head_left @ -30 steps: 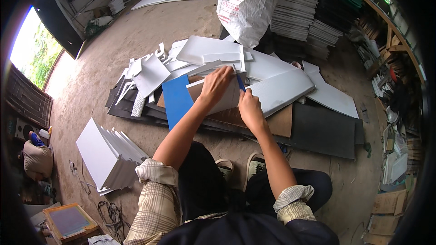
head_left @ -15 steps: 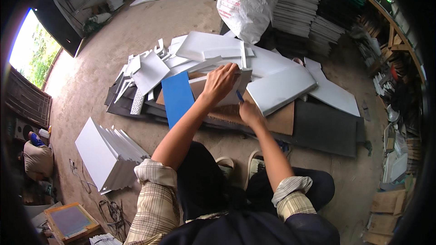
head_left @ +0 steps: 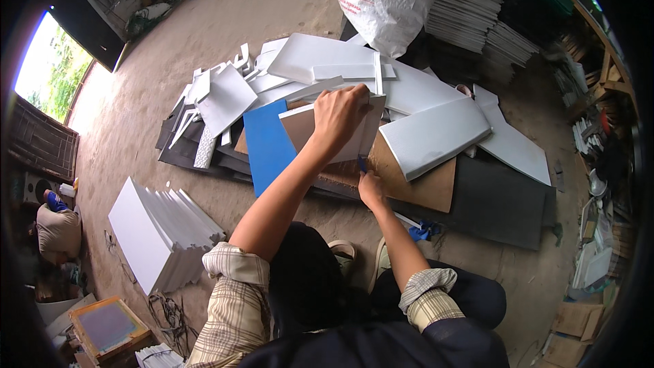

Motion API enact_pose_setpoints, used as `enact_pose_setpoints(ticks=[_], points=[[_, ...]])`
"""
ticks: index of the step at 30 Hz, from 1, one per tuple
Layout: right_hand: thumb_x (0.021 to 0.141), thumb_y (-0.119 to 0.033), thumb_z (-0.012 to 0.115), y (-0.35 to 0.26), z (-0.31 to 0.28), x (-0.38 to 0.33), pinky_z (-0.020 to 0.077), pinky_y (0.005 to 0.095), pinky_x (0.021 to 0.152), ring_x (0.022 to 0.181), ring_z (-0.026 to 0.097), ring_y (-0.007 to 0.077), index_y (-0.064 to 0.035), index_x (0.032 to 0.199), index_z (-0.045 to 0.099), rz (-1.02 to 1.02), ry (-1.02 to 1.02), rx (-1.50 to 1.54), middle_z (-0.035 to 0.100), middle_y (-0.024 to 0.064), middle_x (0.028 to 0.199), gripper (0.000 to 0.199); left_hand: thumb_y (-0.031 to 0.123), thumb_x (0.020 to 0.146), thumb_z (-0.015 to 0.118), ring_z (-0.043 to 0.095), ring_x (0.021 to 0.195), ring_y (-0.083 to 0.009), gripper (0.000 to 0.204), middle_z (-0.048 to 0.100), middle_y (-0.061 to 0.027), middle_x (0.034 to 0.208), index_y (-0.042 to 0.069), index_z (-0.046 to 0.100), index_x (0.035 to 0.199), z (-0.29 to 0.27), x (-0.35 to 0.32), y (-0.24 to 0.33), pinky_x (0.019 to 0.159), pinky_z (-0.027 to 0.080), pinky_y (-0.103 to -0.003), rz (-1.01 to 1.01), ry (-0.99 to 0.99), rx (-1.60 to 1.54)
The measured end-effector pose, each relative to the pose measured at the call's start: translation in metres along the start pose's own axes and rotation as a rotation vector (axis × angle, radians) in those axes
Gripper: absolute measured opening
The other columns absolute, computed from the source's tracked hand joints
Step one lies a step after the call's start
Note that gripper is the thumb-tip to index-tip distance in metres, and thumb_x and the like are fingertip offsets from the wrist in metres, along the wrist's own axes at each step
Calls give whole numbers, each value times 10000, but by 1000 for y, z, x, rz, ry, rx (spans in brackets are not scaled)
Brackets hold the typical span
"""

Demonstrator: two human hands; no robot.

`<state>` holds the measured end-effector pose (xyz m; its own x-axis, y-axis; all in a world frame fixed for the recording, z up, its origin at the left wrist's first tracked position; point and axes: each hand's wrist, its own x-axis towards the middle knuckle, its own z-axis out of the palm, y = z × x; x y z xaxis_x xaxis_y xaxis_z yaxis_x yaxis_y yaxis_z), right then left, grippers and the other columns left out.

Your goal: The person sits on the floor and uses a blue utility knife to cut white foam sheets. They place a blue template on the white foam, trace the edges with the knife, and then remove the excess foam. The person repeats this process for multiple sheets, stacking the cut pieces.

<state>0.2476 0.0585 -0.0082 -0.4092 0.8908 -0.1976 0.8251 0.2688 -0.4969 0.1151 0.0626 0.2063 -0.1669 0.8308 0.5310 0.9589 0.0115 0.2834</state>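
My left hand point(head_left: 343, 114) is closed over the top edge of a pale foam board point(head_left: 368, 133), which stands tilted above the brown cardboard sheet point(head_left: 429, 187). The board's left part looks brownish in shade. Below and to its right, my right hand point(head_left: 372, 189) is closed round a small blue-handled cutter point(head_left: 362, 163). The cutter's tip is at the board's lower right edge; its blade is too small to make out. A blue sheet point(head_left: 264, 143) lies left of the board, and a thick white board point(head_left: 436, 133) lies to its right.
White offcuts point(head_left: 228, 99) are heaped behind my hands on dark sheets point(head_left: 501, 197). A stack of white boards point(head_left: 153, 232) stands on the floor at left. A white sack point(head_left: 388, 10) and more stacked sheets point(head_left: 466, 3) stand at the far right. Cables point(head_left: 170, 324) lie at near left.
My right hand has drawn the cutter down along the board, nearer to me. My left hand keeps its hold on the top edge. The view has shifted slightly.
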Motion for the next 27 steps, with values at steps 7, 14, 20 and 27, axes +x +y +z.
enact_pose_setpoints(ticks=[7, 14, 20, 27], points=[[914, -291, 392, 14, 17, -10, 488, 481, 624, 727, 588, 437, 28, 883, 486, 12, 27, 102, 587, 283, 723, 334, 292, 719, 654, 609, 614, -272, 220, 615, -77, 675, 108, 561, 797, 2, 10, -6, 561, 457, -384, -123, -57, 51], [909, -360, 386, 39, -22, 0, 439, 481, 683, 787, 565, 426, 8, 886, 533, -34, 209, 141, 588, 264, 828, 397, 341, 720, 673, 634, 763, -251, 406, 646, -145, 845, 104, 603, 1042, -21, 29, -117, 665, 482, -345, -642, 289, -196], [885, -253, 455, 33, -28, 36, 440, 446, 730, 843, 542, 380, 20, 957, 502, -96, 224, 60, 554, 227, 886, 286, 282, 686, 747, 590, 902, -246, 612, 593, -170, 1021, 26, 498, 1183, 23, -34, -197, 732, 487, -362, -1137, 463, -783], [887, -214, 475, -11, -20, 64, 379, 413, 889, 1032, 457, 327, 35, 1204, 401, -256, 348, 304, 448, 223, 1134, 410, 154, 779, 660, 580, 758, -166, 486, 568, -94, 990, 103, 435, 1207, -8, -85, -147, 644, 481, -280, -1286, 488, -1205]])
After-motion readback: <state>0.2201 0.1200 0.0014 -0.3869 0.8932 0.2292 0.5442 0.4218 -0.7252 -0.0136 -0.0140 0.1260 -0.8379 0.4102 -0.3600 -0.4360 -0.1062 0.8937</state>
